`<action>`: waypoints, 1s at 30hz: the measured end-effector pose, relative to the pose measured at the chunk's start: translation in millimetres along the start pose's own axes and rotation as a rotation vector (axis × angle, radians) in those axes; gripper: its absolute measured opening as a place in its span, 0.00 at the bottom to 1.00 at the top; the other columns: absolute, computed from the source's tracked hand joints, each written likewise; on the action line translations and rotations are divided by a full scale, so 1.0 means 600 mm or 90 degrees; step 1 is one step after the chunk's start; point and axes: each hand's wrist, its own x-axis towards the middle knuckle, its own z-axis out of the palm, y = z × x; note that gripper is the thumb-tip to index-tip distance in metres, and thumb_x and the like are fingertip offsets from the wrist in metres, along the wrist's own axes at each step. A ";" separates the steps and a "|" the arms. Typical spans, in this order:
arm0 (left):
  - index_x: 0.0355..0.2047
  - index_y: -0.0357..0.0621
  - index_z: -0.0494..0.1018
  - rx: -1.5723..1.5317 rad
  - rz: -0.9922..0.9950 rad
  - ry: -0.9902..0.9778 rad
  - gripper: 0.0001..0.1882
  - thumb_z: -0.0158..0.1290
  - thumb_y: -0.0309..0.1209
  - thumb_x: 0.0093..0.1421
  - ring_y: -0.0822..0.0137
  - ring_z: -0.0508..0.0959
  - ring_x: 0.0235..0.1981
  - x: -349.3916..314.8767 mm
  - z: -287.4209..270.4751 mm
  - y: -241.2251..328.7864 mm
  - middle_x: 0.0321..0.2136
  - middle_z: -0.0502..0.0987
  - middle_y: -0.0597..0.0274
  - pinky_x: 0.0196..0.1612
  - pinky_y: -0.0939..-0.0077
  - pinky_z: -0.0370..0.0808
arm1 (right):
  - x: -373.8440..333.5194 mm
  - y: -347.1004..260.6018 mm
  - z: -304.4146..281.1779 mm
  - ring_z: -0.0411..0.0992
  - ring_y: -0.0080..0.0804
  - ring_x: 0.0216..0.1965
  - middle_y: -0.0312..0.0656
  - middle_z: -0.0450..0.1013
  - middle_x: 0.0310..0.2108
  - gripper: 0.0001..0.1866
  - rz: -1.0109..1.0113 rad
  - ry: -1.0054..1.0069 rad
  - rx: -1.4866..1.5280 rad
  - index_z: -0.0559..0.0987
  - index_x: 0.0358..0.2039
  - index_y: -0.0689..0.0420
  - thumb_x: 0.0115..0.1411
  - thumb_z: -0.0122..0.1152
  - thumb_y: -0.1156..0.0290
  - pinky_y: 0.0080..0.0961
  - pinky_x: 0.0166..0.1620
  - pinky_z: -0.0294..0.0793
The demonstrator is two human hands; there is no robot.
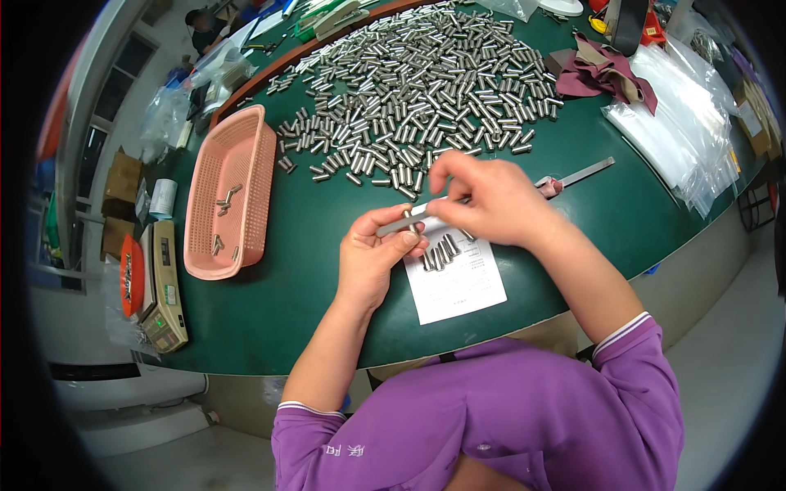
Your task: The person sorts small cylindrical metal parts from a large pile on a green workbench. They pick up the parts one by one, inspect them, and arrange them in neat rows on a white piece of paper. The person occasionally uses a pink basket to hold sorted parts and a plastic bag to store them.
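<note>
While beside metal pins (pixel 426 90), pink basket (pixel 260 176)

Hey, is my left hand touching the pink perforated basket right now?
Apart. The head view shows it: a broad stretch of green tabletop lies between the left hand and the pink perforated basket.

A short, shiny silver-coloured metal pin (pixel 413 229) is held slightly tilted in the fingers of the left hand (pixel 370 250), above the counter (pixel 270 319), while a flat, narrow grey metal strip (pixel 394 227) crosses it, slanting up to the right hand (pixel 495 196).
</note>
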 end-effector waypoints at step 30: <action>0.57 0.40 0.68 -0.176 -0.010 -0.067 0.18 0.50 0.24 0.66 0.72 0.75 0.40 0.002 -0.019 0.021 0.42 0.74 0.61 0.42 0.85 0.77 | 0.003 0.020 -0.029 0.77 0.43 0.27 0.40 0.77 0.23 0.13 0.095 0.119 -0.088 0.73 0.37 0.53 0.58 0.62 0.59 0.37 0.32 0.72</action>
